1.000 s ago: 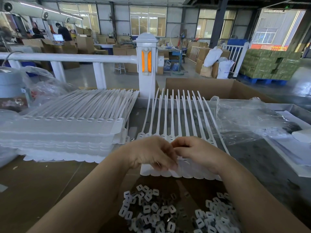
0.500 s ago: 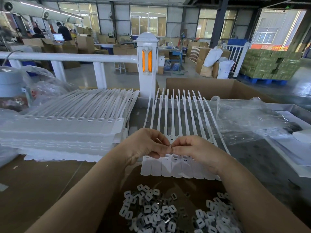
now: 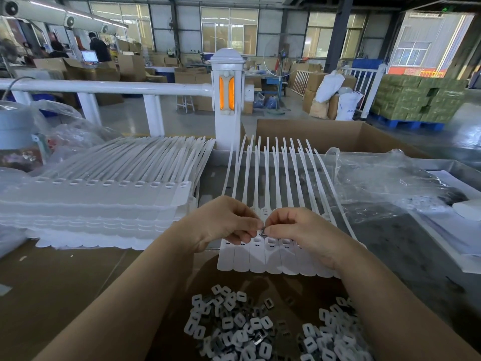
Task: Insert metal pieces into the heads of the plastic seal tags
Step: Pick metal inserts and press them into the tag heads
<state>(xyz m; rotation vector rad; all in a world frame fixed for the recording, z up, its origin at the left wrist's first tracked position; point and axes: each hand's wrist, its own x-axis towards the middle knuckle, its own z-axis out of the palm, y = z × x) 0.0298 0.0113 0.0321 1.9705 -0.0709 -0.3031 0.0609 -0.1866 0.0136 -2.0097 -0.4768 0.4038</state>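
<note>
A joined strip of white plastic seal tags (image 3: 270, 259) lies in front of me, tails fanning away and heads in a row near my fingers. My left hand (image 3: 223, 221) and my right hand (image 3: 302, 230) meet fingertip to fingertip just above the tag heads. Between them they pinch a small dark metal piece (image 3: 263, 232). A heap of loose metal pieces and small white plastic caps (image 3: 250, 327) lies in a shallow cardboard tray below my wrists.
A tall stack of tag strips (image 3: 104, 199) stands at the left. Crumpled clear plastic bags (image 3: 390, 183) lie at the right, and an open cardboard box (image 3: 338, 134) sits behind. A white railing post (image 3: 227, 100) rises beyond the table.
Both hands have drawn back from the lower part of the tag strip to just above the heads, fingertips together on the metal piece. The heads' slots now show below my fingers.
</note>
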